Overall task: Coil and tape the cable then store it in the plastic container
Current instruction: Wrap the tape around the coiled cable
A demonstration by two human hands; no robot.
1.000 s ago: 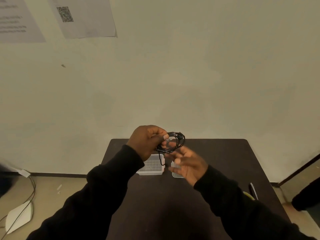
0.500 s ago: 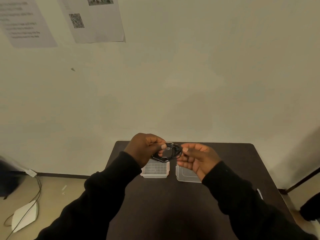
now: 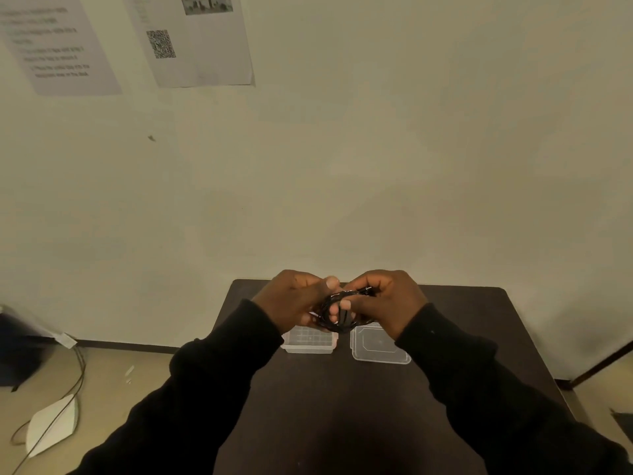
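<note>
A black cable point(image 3: 337, 311) is wound into a small coil and held in the air between both hands, above the far part of the dark table point(image 3: 342, 389). My left hand point(image 3: 293, 301) grips the coil's left side. My right hand point(image 3: 387, 299) pinches its right side, with a plug end sticking out by the fingers. Below the hands stands a clear plastic container point(image 3: 308, 342), and its clear lid point(image 3: 378, 347) lies flat to the right of it. No tape is visible.
The table stands against a pale wall with printed sheets point(image 3: 191, 39) pinned high up at the left. On the floor at the left lie a white object point(image 3: 51, 426) and a trailing wire point(image 3: 80, 365).
My right hand has come up from below and closed on the coil's right side. Both hands now hold the coil, drawn tighter and lower over the container. The view has tilted.
</note>
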